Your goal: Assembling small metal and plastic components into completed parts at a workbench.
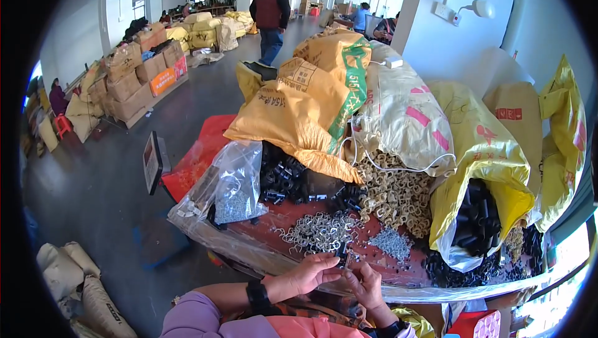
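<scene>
My left hand (pixel 311 272) pinches a small black part (pixel 341 252) between thumb and fingers, just above the table's near edge. Close beside it, my right hand (pixel 367 285) has its fingers drawn together at the lower end of that part; whether it grips a separate small piece is too small to tell. Right in front of the hands lies a heap of silvery bent metal clips (pixel 319 231). A smaller pile of grey screws (pixel 391 243) is to its right. Behind these spread many tan ring-shaped pieces (pixel 395 198).
A clear plastic bag of small metal pieces (pixel 238 204) stands left, near black parts (pixel 280 176). An orange woven sack (pixel 299 114), a white sack (pixel 405 107) and a yellow sack of black parts (pixel 483 145) crowd the table (pixel 274 219). A person (pixel 270 14) stands in the aisle.
</scene>
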The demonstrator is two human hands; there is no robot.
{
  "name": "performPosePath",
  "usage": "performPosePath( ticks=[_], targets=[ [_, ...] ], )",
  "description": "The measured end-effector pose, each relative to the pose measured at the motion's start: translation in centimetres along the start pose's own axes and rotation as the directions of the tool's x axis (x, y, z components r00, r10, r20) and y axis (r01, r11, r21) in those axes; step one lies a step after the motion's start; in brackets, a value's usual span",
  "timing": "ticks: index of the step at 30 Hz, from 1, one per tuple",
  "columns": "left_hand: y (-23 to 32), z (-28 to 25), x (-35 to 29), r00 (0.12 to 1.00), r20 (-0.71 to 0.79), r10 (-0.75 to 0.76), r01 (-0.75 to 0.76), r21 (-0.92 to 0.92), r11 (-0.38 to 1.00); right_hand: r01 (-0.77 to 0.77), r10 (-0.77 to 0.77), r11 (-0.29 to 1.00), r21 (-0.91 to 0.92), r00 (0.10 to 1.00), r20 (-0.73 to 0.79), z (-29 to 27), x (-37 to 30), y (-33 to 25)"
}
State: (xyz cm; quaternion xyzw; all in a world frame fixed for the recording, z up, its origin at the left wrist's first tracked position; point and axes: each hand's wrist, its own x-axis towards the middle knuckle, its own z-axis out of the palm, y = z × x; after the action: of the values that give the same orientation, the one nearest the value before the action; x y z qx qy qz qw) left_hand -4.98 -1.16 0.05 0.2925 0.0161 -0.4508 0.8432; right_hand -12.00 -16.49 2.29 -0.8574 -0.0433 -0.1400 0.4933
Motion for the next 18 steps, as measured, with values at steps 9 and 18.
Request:
performPosePath(
  ticks=[9, 18],
  targets=[
    [0.5, 0.4, -0.1, 0.997, -0.062, -0.036, 0.045, 0.143, 0.989, -0.004, 0.015, 0.978, 0.206, 0.999, -0.052, -1.9, 0.7, -0.1],
    [0.0, 0.2, -1.1, 0.996, -0.006, -0.09, 0.09, 0.182, 0.979, -0.015, 0.013, 0.974, 0.226, 1.0, 0.011, -0.3, 0.7, -0.7]
  ],
)
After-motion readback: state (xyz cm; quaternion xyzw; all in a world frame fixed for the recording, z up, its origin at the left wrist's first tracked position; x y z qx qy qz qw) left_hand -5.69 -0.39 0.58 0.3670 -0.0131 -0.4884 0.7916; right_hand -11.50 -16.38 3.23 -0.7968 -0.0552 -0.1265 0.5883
